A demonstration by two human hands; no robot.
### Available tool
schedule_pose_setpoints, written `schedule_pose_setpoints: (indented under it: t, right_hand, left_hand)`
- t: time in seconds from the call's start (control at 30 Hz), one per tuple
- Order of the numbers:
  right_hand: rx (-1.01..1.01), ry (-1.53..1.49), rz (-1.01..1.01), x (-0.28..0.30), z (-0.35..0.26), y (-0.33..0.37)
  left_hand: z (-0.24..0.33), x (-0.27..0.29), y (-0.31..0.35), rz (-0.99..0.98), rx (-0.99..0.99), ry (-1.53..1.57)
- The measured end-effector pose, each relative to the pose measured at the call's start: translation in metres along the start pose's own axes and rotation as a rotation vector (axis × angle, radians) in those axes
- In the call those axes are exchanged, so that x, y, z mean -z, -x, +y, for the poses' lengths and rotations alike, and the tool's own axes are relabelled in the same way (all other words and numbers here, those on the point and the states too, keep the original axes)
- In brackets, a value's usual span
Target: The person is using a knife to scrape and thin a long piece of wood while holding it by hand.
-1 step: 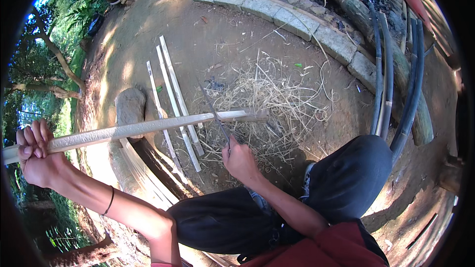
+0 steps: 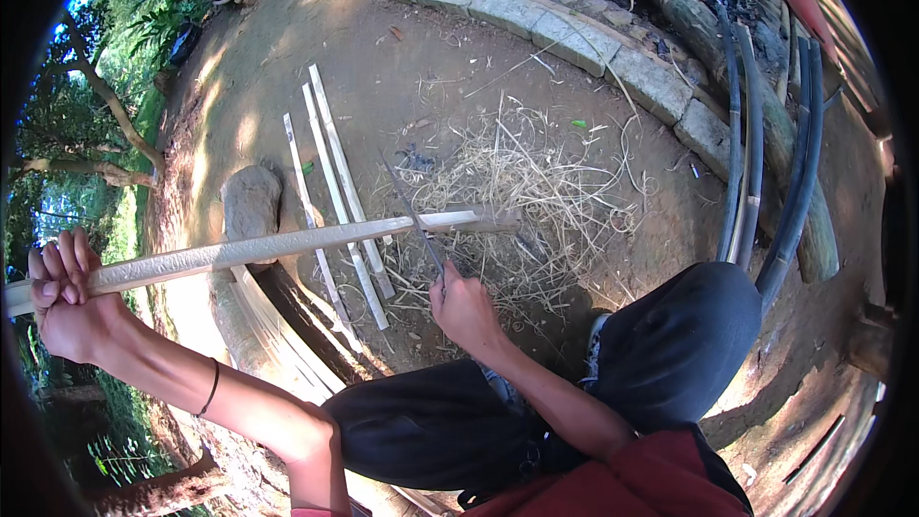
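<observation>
My left hand (image 2: 69,292) is raised at the far left, its fingers wrapped round a long pale bamboo strip (image 2: 239,251). From there the strip runs across to the right, its far end lying over the heap of shavings by a dull brown piece of wood (image 2: 498,221). My right hand (image 2: 464,311) is closed on the handle of a knife (image 2: 402,193), which the fingers mostly hide. The narrow dark blade slants up and to the left, crossing the strip near its right end and touching it. Right of the blade, the strip's surface looks smoother and paler.
Several pale strips (image 2: 337,187) lie on the ground beyond the held one. Thin curled shavings (image 2: 546,177) are heaped ahead of me. A stone (image 2: 252,203) sits at left; a curved block border (image 2: 565,36) surrounds ashes. Dark bamboo poles (image 2: 750,153) and a log (image 2: 821,239) rest at right.
</observation>
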State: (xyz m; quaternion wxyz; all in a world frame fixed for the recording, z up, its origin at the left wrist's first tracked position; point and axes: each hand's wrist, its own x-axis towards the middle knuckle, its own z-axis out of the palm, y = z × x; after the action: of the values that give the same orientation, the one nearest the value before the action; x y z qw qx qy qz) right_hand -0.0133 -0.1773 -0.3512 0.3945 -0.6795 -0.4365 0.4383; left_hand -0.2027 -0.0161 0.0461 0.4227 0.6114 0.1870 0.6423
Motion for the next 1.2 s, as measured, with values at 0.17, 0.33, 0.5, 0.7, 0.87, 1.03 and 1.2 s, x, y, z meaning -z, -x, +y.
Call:
schedule_pose_setpoints:
  t: [0.17, 0.33, 0.5, 0.7, 0.87, 1.03, 1.2]
  right_hand:
    - [-0.057, 0.138, 0.172, -0.025, 0.090, -0.033]
    - [-0.043, 0.041, 0.146, -0.023, 0.058, -0.026]
    - [0.014, 0.025, 0.125, -0.018, 0.028, -0.007]
    - [-0.060, 0.074, 0.197, -0.017, 0.085, -0.052]
    - [0.005, -0.002, 0.109, 0.000, 0.012, -0.020]
    - [0.029, 0.057, 0.138, -0.016, 0.018, -0.022]
    - [0.046, 0.069, 0.125, -0.018, 0.016, -0.037]
  left_hand:
    - [-0.022, -0.010, -0.001, 0.111, -0.043, -0.028]
    - [-0.013, -0.023, 0.012, 0.175, -0.078, -0.080]
    - [-0.023, -0.024, 0.012, 0.294, -0.122, -0.183]
    - [-0.026, -0.043, 0.016, 0.328, -0.140, -0.175]
    - [-0.023, -0.029, 0.016, 0.323, -0.160, -0.229]
    - [-0.026, -0.005, 0.006, 0.578, -0.222, -0.439]
    - [-0.019, -0.012, 0.013, 0.327, -0.103, -0.249]
